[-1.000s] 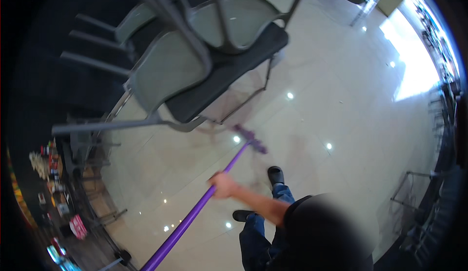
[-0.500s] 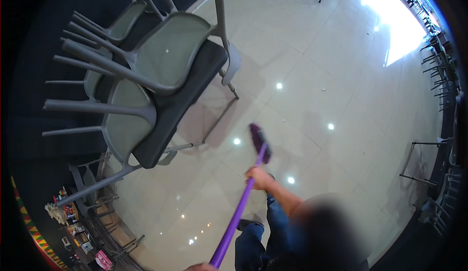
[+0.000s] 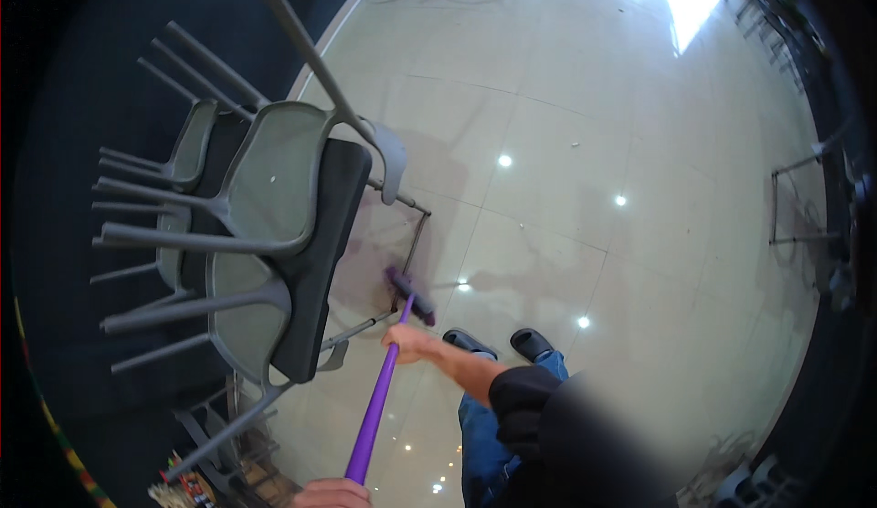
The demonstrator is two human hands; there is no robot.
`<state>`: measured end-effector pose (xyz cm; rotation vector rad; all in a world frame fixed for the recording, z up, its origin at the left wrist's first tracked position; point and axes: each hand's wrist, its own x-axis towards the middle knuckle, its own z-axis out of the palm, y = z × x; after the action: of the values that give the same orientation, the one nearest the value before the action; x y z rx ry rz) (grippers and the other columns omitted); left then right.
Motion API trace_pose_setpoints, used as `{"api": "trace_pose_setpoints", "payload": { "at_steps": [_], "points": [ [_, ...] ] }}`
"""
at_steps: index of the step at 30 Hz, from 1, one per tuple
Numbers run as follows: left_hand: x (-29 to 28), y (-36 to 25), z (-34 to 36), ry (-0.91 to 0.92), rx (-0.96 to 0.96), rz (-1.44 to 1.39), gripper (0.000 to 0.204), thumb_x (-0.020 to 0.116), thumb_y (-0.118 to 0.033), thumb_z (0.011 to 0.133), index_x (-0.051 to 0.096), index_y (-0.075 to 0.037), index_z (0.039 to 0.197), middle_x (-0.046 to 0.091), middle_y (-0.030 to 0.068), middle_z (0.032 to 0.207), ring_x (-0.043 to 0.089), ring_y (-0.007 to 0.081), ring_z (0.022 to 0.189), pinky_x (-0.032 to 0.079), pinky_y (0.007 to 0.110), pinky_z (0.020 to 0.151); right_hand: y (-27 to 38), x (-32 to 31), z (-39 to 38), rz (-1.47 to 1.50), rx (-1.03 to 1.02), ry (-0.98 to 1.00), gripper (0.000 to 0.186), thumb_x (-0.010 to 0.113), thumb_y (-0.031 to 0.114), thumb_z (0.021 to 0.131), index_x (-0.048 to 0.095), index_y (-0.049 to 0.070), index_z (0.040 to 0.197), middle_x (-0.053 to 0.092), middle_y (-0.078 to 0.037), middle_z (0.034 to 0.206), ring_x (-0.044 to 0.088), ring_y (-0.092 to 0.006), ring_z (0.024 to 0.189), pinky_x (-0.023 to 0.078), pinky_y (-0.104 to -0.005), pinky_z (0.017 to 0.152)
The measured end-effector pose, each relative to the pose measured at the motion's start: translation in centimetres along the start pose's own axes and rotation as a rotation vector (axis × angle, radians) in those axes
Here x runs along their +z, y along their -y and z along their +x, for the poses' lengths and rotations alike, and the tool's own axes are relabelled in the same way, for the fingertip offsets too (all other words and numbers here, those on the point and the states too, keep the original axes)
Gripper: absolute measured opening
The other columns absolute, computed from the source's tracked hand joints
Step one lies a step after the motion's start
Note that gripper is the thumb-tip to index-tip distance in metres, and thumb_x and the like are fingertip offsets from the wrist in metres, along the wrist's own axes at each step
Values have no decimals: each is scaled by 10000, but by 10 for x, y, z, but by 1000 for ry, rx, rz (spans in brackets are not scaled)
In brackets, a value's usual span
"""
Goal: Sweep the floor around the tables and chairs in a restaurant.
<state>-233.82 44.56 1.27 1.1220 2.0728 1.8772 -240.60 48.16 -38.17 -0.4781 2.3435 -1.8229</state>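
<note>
A broom with a purple handle [image 3: 373, 421] slants up from the lower edge. My right hand [image 3: 408, 342] is wrapped round the handle partway down, close above the broom head [image 3: 410, 297]. At the handle's upper end my left hand [image 3: 331, 495] is closed round it, partly cut off by the lower edge of the view. The broom head is dark with purple bristles and lies on the tiled floor beside a leg of the dark folding table [image 3: 343, 199]. Upturned grey chairs [image 3: 274, 179] are stacked on that table.
My feet in dark slippers [image 3: 470, 340] stand right of the broom head. Small white bits [image 3: 575, 145] lie on the glossy floor tiles [image 3: 548, 197]. Another metal table frame [image 3: 775, 208] stands along the right side. At lower left are a dark chair [image 3: 206, 435] and cluttered goods [image 3: 187, 482].
The broom head has swung left and nearer, from open floor to beside the table leg. Both hands have shifted left and still hold the handle. My view has turned.
</note>
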Motion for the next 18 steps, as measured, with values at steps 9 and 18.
{"api": "trace_pose_setpoints", "payload": {
  "at_steps": [9, 18],
  "points": [
    [-64, 14, 30, -57, 188, -192, 431, 615, -289, 825, 413, -65, 517, 434, 36, 459, 393, 137, 363, 343, 276, 412, -3, -133, -25, -375, 190, -469, 174, 692, 185, 581, 567, 66, 559, 580, -136, 600, 571, -366, 636, 457, -446, 589],
    [0, -55, 98, 681, 182, -1088, 403, 727, -325, 779, 484, -68, 585, 441, -1, 492, 407, 100, 343, 335, 226, 337, 129, -18, -213, -192, 567, -1128, 235, 664, 214, 651, 477, 76, 619, 507, -110, 635, 504, -308, 688, 378, -395, 646]
  ]
}}
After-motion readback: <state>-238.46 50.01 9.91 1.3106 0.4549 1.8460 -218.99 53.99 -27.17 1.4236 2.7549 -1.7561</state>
